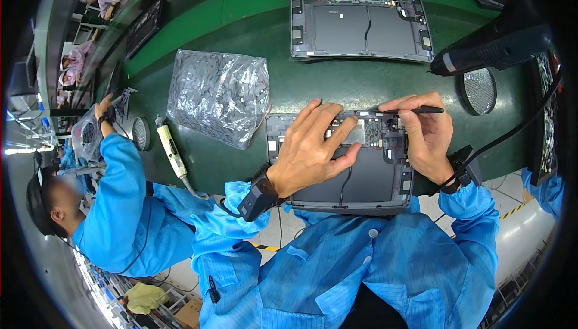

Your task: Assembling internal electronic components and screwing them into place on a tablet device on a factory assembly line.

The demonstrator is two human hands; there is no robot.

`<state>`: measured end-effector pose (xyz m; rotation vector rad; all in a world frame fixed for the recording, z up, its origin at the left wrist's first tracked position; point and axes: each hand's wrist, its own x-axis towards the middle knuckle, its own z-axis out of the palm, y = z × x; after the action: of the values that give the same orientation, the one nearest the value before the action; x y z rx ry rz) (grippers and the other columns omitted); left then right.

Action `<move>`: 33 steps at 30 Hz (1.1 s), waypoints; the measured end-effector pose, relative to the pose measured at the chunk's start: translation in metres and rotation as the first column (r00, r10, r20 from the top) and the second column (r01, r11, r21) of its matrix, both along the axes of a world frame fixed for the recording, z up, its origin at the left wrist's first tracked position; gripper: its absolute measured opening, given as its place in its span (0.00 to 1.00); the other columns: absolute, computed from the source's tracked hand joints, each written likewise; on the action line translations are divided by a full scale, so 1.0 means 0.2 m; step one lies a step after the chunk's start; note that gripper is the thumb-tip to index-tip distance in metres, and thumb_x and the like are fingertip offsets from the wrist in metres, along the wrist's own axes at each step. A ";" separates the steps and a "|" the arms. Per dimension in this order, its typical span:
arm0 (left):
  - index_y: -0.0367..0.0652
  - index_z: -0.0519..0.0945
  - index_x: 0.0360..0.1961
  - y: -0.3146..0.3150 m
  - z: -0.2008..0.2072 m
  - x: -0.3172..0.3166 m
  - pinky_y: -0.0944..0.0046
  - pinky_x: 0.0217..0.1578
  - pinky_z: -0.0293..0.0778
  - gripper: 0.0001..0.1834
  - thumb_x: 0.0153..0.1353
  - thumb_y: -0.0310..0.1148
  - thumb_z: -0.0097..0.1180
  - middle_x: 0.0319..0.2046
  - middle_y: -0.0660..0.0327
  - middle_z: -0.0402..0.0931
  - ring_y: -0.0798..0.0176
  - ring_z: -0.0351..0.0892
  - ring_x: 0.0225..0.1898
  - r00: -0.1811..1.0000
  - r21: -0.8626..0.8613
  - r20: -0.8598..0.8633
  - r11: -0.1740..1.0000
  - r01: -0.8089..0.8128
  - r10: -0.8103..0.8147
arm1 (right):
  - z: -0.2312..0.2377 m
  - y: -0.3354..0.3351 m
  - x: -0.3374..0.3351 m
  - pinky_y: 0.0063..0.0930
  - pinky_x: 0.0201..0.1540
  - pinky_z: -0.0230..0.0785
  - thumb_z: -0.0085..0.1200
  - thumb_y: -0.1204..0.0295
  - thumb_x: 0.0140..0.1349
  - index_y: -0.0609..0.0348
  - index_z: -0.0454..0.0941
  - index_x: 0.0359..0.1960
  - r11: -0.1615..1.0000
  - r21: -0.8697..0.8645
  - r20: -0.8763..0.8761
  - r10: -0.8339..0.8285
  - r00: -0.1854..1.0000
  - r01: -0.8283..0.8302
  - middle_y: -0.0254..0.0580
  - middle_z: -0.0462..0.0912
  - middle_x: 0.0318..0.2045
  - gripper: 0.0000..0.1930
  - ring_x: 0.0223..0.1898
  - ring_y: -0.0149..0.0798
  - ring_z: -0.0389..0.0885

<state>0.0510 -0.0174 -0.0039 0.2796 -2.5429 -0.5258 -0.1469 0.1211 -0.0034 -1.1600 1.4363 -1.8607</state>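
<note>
Laptop shell (361, 178), opened with its insides up, lies on the green bench (241, 3) right at the near edge, directly under both hands. Left hand (313, 151) rests flat on it, fingers spread and released, covering the left part of the circuit board (376, 133). Right hand (424, 139) sits over the shell's right end, fingers pinched around a thin black tool (424, 110) that runs level above the board. Where the tool's tip lands is hidden behind the fingers, so contact with the board cannot be told. Both wrists carry dark straps, and blue sleeves cover the near edge of the shell.

Farther back lies a second open laptop shell (361, 21). A crinkled silver bag (220, 94) sits to the left, near a cream-handled driver (171, 151). A dark power screwdriver (500, 52) hangs in from the right, above a round mesh dish (480, 91). On the left, a co-worker's sleeve (120, 196) reaches to the bench; what that hand holds is too small to make out.
</note>
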 end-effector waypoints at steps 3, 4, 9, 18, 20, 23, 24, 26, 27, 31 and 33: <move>0.42 0.88 0.52 -0.01 0.02 0.03 0.41 0.63 0.81 0.27 0.49 0.34 0.79 0.54 0.50 0.82 0.43 0.86 0.52 1.000 0.004 0.007 1.000 -0.013 0.013 | 0.04 0.06 -0.06 0.37 0.51 0.83 0.59 0.86 0.70 0.68 0.79 0.43 0.996 0.035 -0.376 -0.061 0.924 0.080 0.54 0.91 0.44 0.04 0.45 0.46 0.91; 0.42 0.88 0.53 -0.01 0.03 0.06 0.42 0.63 0.80 0.27 0.49 0.33 0.78 0.56 0.49 0.82 0.42 0.86 0.54 1.000 0.011 0.006 1.000 -0.025 0.024 | 0.08 0.08 -0.10 0.39 0.52 0.83 0.62 0.89 0.62 0.68 0.81 0.43 0.995 -0.025 -0.570 -0.097 0.816 0.100 0.54 0.91 0.44 0.10 0.46 0.53 0.91; 0.35 0.90 0.38 0.02 0.24 0.32 0.57 0.48 0.80 0.06 0.64 0.19 0.62 0.41 0.50 0.88 0.55 0.88 0.42 0.864 0.320 -0.008 0.820 -0.475 0.504 | 0.07 0.35 -0.33 0.43 0.55 0.79 0.54 0.93 0.52 0.67 0.82 0.55 0.923 0.141 -0.959 0.038 0.280 0.357 0.57 0.84 0.55 0.27 0.53 0.59 0.85; 0.35 0.65 0.74 0.13 0.04 0.56 0.65 0.45 0.78 0.29 0.77 0.30 0.58 0.55 0.52 0.78 0.63 0.80 0.43 0.888 0.716 0.204 0.556 -0.423 0.413 | 0.06 0.40 0.03 0.39 0.25 0.70 0.65 0.74 0.65 0.72 0.73 0.65 0.851 0.502 -0.538 0.169 0.826 0.154 0.45 0.76 0.19 0.28 0.18 0.45 0.78; 0.36 0.64 0.76 0.16 0.09 0.52 0.65 0.49 0.76 0.31 0.77 0.31 0.59 0.58 0.54 0.75 0.65 0.79 0.48 0.844 0.854 0.074 0.403 -0.329 0.532 | 0.05 0.37 0.07 0.38 0.23 0.70 0.67 0.72 0.65 0.73 0.71 0.66 0.861 0.469 -0.553 0.113 0.826 0.196 0.45 0.76 0.19 0.30 0.17 0.44 0.79; 0.33 0.63 0.77 0.06 0.13 0.57 0.63 0.60 0.74 0.33 0.75 0.29 0.60 0.63 0.54 0.73 0.63 0.76 0.60 0.829 0.899 0.009 0.359 -0.252 0.560 | 0.10 0.33 0.12 0.33 0.28 0.72 0.64 0.74 0.68 0.72 0.70 0.68 0.876 0.462 -0.423 0.080 0.903 0.138 0.45 0.78 0.21 0.29 0.20 0.39 0.80; 0.32 0.64 0.77 0.01 0.15 0.59 0.63 0.63 0.73 0.34 0.75 0.29 0.61 0.65 0.54 0.73 0.62 0.75 0.64 0.823 0.928 -0.036 0.325 -0.184 0.567 | 0.13 0.30 0.09 0.33 0.28 0.72 0.64 0.74 0.68 0.72 0.70 0.68 0.888 0.436 -0.438 0.072 0.896 0.142 0.45 0.78 0.21 0.29 0.20 0.39 0.80; 0.31 0.67 0.75 -0.20 0.18 0.61 0.61 0.70 0.67 0.33 0.73 0.28 0.63 0.71 0.51 0.71 0.60 0.73 0.69 0.752 0.912 0.005 0.306 -0.275 0.659 | 0.20 0.24 0.02 0.31 0.30 0.73 0.61 0.75 0.70 0.69 0.73 0.68 0.943 0.308 -0.455 0.033 0.890 0.123 0.43 0.80 0.24 0.26 0.24 0.36 0.80; 0.31 0.68 0.75 -0.34 0.23 0.60 0.61 0.69 0.68 0.32 0.73 0.28 0.63 0.69 0.52 0.73 0.60 0.74 0.68 0.730 0.900 -0.078 0.363 -0.242 0.679 | 0.23 0.21 -0.05 0.29 0.32 0.73 0.56 0.76 0.72 0.66 0.74 0.68 0.936 0.309 -0.506 0.010 0.862 0.170 0.41 0.80 0.26 0.23 0.25 0.33 0.80; 0.33 0.74 0.71 -1.19 0.24 0.45 0.65 0.57 0.74 0.28 0.72 0.27 0.64 0.56 0.60 0.83 0.67 0.81 0.55 0.690 0.858 -0.287 0.499 -0.124 0.664 | 0.30 0.02 -0.30 0.50 0.58 0.74 0.56 0.79 0.68 0.68 0.77 0.63 0.958 0.155 -0.807 -0.018 0.591 0.241 0.61 0.83 0.49 0.21 0.50 0.64 0.82; 0.34 0.76 0.69 -1.61 0.20 0.40 0.67 0.48 0.75 0.27 0.72 0.28 0.65 0.49 0.63 0.85 0.70 0.82 0.46 0.630 0.869 -0.266 0.465 -0.171 0.730 | 0.38 -0.05 -0.46 0.50 0.55 0.73 0.52 0.83 0.62 0.68 0.83 0.47 0.931 0.141 -0.877 -0.040 0.478 0.337 0.58 0.84 0.41 0.13 0.46 0.62 0.81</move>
<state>0.1304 -0.3384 0.0364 0.9566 -1.3096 -1.2441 -0.2379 0.1107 0.0726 -1.9810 2.3713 -1.0372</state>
